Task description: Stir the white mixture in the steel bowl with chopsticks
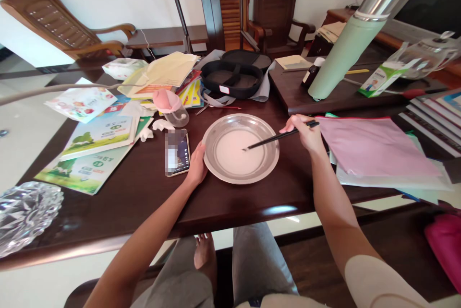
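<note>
A round metal plate (240,179) with a raised rim stands on the dark wooden table, holding a whitish liquid (236,154). My left hand (198,164) grips the plate's left rim, its fingers partly hidden against the side. In my right hand (303,134) is a pair of black chopsticks (281,137), held slantwise over the plate's right rim. Their tips reach the white liquid near the middle. A smartphone (177,152) with a lit screen lies just left of my left hand.
Schoolbooks (97,140) and a pink-lidded cup (171,107) are at the left, with a glass dish (27,214) nearer me. An open black case (232,77) sits behind the plate. A green thermos (347,49) stands right, beyond a pink folder (378,147).
</note>
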### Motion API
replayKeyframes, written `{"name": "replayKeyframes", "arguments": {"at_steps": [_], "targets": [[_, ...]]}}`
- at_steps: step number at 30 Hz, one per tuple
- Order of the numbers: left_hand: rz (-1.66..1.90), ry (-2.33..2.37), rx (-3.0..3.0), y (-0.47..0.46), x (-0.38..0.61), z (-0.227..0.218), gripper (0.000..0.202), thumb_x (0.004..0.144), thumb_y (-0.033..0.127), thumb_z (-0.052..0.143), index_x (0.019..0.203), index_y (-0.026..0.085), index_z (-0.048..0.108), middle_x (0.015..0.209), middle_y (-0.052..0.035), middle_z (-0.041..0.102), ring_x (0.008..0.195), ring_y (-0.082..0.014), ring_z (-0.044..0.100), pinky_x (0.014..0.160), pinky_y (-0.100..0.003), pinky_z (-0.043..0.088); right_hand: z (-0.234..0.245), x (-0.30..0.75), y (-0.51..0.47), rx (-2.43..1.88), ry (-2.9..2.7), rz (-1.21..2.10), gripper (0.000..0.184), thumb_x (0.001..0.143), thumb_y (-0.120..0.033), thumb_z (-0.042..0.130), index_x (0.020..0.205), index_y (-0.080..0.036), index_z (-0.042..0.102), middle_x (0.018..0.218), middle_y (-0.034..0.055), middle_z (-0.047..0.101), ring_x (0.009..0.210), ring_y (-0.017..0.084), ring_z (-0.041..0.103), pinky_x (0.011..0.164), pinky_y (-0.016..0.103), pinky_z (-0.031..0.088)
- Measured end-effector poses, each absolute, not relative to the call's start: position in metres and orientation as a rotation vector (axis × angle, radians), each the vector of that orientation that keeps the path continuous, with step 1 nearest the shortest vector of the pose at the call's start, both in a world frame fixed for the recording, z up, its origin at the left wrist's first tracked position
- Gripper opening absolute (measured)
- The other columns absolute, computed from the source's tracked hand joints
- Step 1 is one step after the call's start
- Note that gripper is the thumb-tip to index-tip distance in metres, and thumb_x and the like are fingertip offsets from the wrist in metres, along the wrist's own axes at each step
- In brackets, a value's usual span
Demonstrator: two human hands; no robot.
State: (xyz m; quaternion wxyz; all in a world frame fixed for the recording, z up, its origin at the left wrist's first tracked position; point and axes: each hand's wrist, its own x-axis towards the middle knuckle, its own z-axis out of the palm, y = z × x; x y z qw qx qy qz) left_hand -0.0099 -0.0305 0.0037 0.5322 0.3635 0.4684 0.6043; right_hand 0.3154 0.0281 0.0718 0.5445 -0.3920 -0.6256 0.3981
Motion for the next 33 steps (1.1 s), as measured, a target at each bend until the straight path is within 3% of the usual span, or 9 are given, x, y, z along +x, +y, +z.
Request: {"name": "replayKeyframes", "arguments": {"at_steps": [8, 14, 20, 27, 33], "targets": [[1.446, 1.122, 0.873, -0.030, -0.011, 0.002, 0.046, 0.085, 0.055, 0.073, 0.116, 0.021, 0.074, 0.129, -0.0081, 0.075, 0.132, -0.0336, 0.063, 0.115, -0.045, 0.048, 0.074, 0.307, 0.026, -0.885, -1.661, 1.069, 0.038, 0.085, -0.058, 0.075, 0.068, -0.024, 0.075, 0.072, 0.0036, 0.078, 0.072, 0.022, 0.075, 0.076, 0.035, 0.058], [1.443, 1.101, 0.856, -0.030, -0.011, 0.002, 0.048, 0.082, 0.056, 0.075, 0.116, 0.021, 0.073, 0.127, -0.0078, 0.076, 0.129, -0.0339, 0.065, 0.112, -0.045, 0.051, 0.069, 0.318, 0.030, -0.855, -1.481, 1.007, 0.046, 0.091, -0.054, 0.070, 0.056, -0.024, 0.069, 0.058, 0.0018, 0.070, 0.061, 0.019, 0.069, 0.067, 0.033, 0.054], [1.452, 1.117, 0.874, -0.030, -0.011, 0.001, 0.051, 0.083, 0.057, 0.074, 0.118, 0.020, 0.073, 0.130, -0.0078, 0.075, 0.131, -0.0332, 0.064, 0.114, -0.044, 0.049, 0.074, 0.308, 0.027, -0.866, -1.664, 1.093, 0.041, 0.085, -0.059, 0.074, 0.066, -0.023, 0.075, 0.070, 0.0039, 0.076, 0.070, 0.021, 0.074, 0.073, 0.035, 0.058], [1.440, 1.113, 0.853, -0.029, -0.010, 0.001, 0.049, 0.082, 0.056, 0.075, 0.116, 0.021, 0.074, 0.125, -0.0075, 0.077, 0.128, -0.0338, 0.066, 0.110, -0.045, 0.052, 0.069, 0.317, 0.029, -0.872, -1.504, 1.023, 0.045, 0.091, -0.056, 0.069, 0.059, -0.024, 0.069, 0.060, 0.0024, 0.071, 0.062, 0.020, 0.071, 0.068, 0.035, 0.055], [1.439, 1.111, 0.866, -0.030, -0.011, 0.002, 0.048, 0.083, 0.056, 0.074, 0.116, 0.020, 0.073, 0.127, -0.0077, 0.076, 0.129, -0.0331, 0.065, 0.113, -0.044, 0.050, 0.073, 0.308, 0.027, -0.832, -1.695, 1.090, 0.040, 0.087, -0.060, 0.072, 0.070, -0.024, 0.077, 0.073, 0.0041, 0.077, 0.073, 0.021, 0.074, 0.077, 0.035, 0.057]]}}
